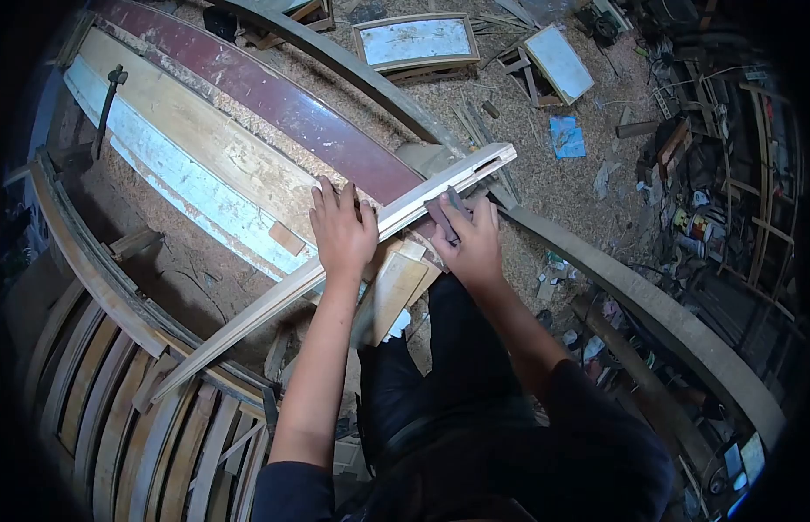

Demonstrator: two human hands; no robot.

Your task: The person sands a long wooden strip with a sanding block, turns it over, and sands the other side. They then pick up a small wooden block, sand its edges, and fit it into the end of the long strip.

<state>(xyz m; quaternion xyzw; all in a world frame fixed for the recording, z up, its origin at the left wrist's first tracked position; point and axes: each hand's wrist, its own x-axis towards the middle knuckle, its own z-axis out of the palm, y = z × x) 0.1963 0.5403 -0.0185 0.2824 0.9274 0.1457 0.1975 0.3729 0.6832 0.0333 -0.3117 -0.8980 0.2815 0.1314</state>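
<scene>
1. Head view: you have one long wooden slat (248, 329) lying across the worktop (187, 130). Its long axis runs from lower left to upper right, with the slotted end pointing up and right.
2. Your left hand (342, 230) lies flat on the slat's middle, fingers spread, gripping nothing.
3. Your right hand (473, 248) is closed around one dark sanding block (443, 211), pressed against the slat near the left hand.
4. Two framed panels (413, 41) lie on the sawdust floor (509, 104) beyond.
</scene>
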